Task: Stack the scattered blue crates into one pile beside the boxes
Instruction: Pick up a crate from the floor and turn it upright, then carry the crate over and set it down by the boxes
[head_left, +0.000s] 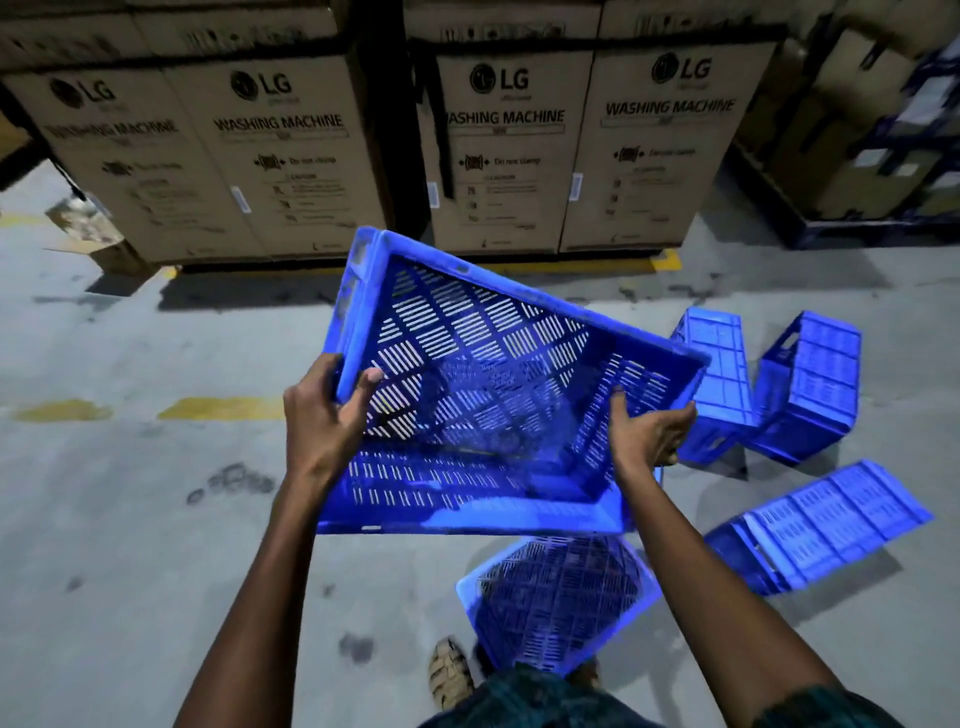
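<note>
Blue crate (483, 374) tilted, held off the floor (130, 519). Left hand (324, 415) fingers (363, 387) curled over one rim; right hand (644, 431) clamps the opposite wall.

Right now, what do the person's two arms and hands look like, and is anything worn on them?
Both arms are bare from the elbow area down to the left hand and right hand. No gloves, watch, rings or bands show. Only at the picture's lower right corner does the edge of a dark green patterned sleeve appear on the right arm.
</note>
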